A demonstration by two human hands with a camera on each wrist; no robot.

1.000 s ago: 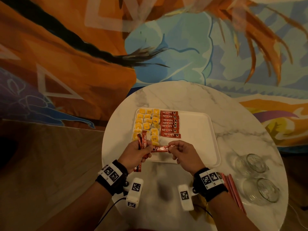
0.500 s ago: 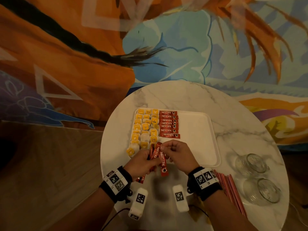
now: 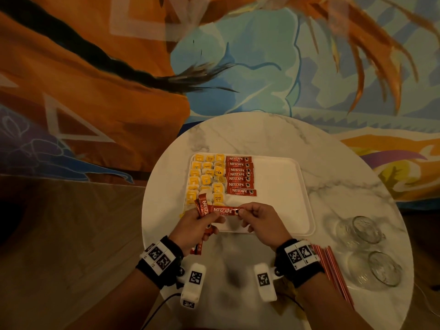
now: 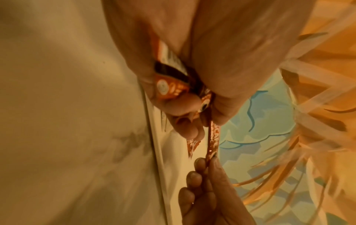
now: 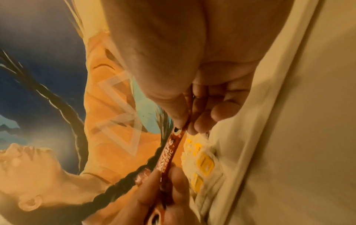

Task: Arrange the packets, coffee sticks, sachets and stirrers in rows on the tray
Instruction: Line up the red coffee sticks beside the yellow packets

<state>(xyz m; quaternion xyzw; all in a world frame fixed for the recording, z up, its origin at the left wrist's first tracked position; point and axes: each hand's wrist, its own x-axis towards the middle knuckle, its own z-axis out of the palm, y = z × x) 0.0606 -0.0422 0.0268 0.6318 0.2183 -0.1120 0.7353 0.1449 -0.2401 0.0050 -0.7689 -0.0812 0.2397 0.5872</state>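
Note:
A white tray (image 3: 281,186) on the round marble table carries rows of yellow tea packets (image 3: 207,177) at its left and a column of red coffee sticks (image 3: 239,175) beside them. My left hand (image 3: 197,222) grips a bunch of red coffee sticks (image 3: 202,207) over the tray's near left corner. One coffee stick (image 3: 222,210) lies level between both hands; my right hand (image 3: 257,220) pinches its right end between thumb and forefinger (image 5: 181,120), while my left thumb and fingers (image 4: 217,112) hold its left end. Red stirrers (image 3: 333,270) lie on the table by my right wrist.
Two clear glasses (image 3: 362,229) (image 3: 381,270) lie on their sides at the table's right. The right half of the tray is bare. The table edge (image 3: 147,210) runs close to my left hand. A painted mural wall stands behind the table.
The stick that pointed down from the bunch half a second ago now lies level between both hands, with my right hand shifted right to pinch its far end.

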